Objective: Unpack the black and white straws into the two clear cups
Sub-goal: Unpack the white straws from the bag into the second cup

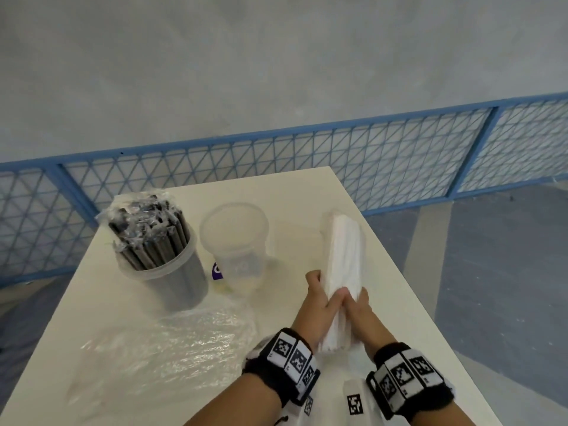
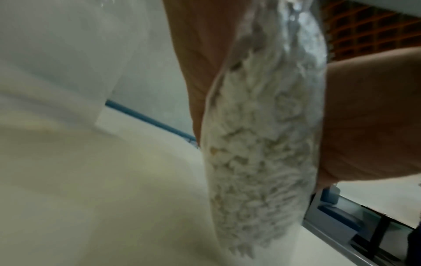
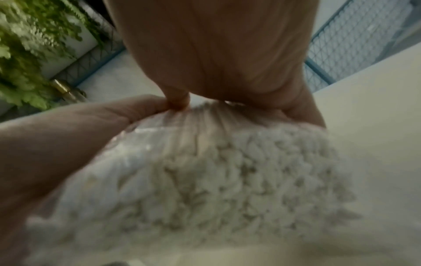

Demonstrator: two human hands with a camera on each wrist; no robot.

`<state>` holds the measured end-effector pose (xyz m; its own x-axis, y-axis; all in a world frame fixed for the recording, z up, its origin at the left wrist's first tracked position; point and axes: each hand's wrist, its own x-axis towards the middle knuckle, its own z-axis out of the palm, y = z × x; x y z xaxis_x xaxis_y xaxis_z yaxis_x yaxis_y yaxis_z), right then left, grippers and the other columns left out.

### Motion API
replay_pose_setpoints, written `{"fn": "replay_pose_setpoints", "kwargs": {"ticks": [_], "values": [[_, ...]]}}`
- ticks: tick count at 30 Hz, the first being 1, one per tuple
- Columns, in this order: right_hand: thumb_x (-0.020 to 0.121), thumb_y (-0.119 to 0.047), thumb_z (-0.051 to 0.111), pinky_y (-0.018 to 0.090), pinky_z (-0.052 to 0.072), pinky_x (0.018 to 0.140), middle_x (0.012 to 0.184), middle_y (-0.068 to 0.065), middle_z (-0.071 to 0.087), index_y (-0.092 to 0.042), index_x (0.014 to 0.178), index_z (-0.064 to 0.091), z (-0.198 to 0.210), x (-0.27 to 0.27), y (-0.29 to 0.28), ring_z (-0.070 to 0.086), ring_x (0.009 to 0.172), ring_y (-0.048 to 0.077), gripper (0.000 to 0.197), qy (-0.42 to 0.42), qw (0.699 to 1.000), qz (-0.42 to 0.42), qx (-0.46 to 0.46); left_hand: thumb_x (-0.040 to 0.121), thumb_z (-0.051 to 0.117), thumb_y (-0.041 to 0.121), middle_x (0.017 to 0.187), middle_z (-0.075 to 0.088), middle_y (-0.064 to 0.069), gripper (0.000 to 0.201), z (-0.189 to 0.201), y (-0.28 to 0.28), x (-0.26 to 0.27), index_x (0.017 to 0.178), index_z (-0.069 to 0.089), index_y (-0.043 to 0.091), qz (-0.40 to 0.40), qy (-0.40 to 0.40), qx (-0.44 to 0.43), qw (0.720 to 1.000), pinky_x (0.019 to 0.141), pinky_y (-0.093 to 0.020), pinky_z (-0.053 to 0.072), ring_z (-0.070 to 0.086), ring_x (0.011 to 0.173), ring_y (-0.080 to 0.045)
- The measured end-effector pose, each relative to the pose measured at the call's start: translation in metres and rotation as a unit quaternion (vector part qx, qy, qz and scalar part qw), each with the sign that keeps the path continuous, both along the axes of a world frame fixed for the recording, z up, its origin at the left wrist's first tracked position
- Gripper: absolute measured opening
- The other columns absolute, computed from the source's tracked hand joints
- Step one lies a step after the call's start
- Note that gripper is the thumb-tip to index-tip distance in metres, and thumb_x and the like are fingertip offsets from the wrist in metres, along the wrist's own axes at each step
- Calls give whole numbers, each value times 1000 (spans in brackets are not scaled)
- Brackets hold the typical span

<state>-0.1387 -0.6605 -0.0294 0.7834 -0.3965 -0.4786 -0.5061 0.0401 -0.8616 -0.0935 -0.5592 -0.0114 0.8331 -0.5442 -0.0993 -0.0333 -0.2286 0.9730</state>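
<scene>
A bundle of white straws (image 1: 344, 265) in clear wrap is held above the white table (image 1: 399, 272), pointing away from me. My left hand (image 1: 319, 298) grips it from the left and my right hand (image 1: 358, 305) from the right, fingers meeting on top. The wrist views show the straws' near ends (image 2: 262, 162) (image 3: 216, 189) between both palms. Black straws (image 1: 150, 235), wrap still over their tops, stand in the left clear cup (image 1: 172, 278). The second clear cup (image 1: 236, 244) stands beside it with no straws inside.
Crumpled clear plastic wrap (image 1: 172, 342) lies on the table in front of the cups. A small purple label (image 1: 217, 271) shows between the cups. A blue mesh fence (image 1: 338, 167) runs behind the table. The table's right edge is close to my right hand.
</scene>
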Motion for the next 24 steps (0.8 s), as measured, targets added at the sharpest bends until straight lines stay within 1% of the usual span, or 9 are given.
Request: {"fn": "replay_pose_setpoints", "kwargs": {"ticks": [3, 5, 7, 10, 13, 16, 18, 20, 24], "values": [[81, -63, 45, 29, 50, 74, 123, -2, 53, -25, 128, 30, 32, 5, 18, 56, 103, 11, 63, -79, 993, 13, 83, 95, 47, 34, 136, 43, -4, 50, 8, 23, -1, 134, 17, 23, -29, -82, 20, 996, 101, -34, 46, 50, 120, -16], [62, -69, 63, 37, 55, 80, 118, 3, 59, -19, 127, 35, 47, 11, 27, 62, 102, 16, 86, -122, 989, 12, 84, 94, 46, 38, 144, 33, -4, 64, 12, 36, -8, 144, 9, 22, -42, -166, 59, 984, 106, -35, 42, 40, 129, -14], [45, -73, 75, 44, 54, 89, 115, 8, 64, -15, 126, 41, 55, 15, 35, 65, 102, 20, 105, -157, 986, -8, 63, 92, 43, 39, 153, 10, 3, 73, 17, 47, -17, 147, 0, 21, -61, -247, 90, 963, 116, -30, 27, 15, 139, -8], [56, -55, 78, 44, 51, 93, 111, 8, 68, -16, 121, 53, 70, 18, 45, 66, 102, 21, 79, -211, 975, -13, 72, 86, 48, 53, 148, -16, 20, 74, 25, 69, -14, 140, -1, 42, -76, -276, 64, 956, 117, -23, 12, -11, 138, 6], [67, -36, 70, 40, 52, 90, 111, 7, 69, -13, 120, 56, 84, 21, 54, 66, 102, 21, 60, -245, 966, 16, 80, 81, 43, 67, 151, -18, 20, 69, 37, 88, 2, 133, 1, 52, -53, -234, 26, 970, 118, -25, 10, -11, 141, 6], [67, -29, 66, 32, 54, 78, 105, 6, 71, -11, 114, 58, 90, 23, 68, 68, 96, 19, 51, -256, 957, 64, 119, 82, 50, 57, 156, 0, 13, 86, 58, 111, 19, 139, -14, 46, 4, -94, -54, 994, 119, -33, 18, 12, 143, -4], [67, -25, 64, 29, 55, 73, 100, 3, 73, -14, 109, 59, 88, 23, 80, 69, 93, 18, 44, -255, 949, 101, 153, 69, 62, 66, 149, 32, 4, 100, 71, 137, 32, 145, 7, 32, 37, -35, -63, 997, 113, -39, 33, 39, 134, -12], [63, -27, 68, 29, 56, 74, 100, 1, 74, -15, 110, 58, 84, 24, 95, 69, 95, 18, 50, -253, 942, 132, 178, 49, 76, 68, 132, 56, 2, 104, 80, 166, 41, 134, 37, 24, 43, 15, -65, 997, 101, -38, 47, 56, 119, -15], [62, -36, 72, 26, 53, 84, 121, -2, 61, -25, 130, 40, 82, 30, 123, 61, 110, 16, 76, -284, 942, 159, 84, 56, 86, 25, 110, 66, 4, 70, 83, 201, 36, 118, 53, 19, 103, 39, -104, 988, 79, -22, 55, 63, 107, -14]]}}
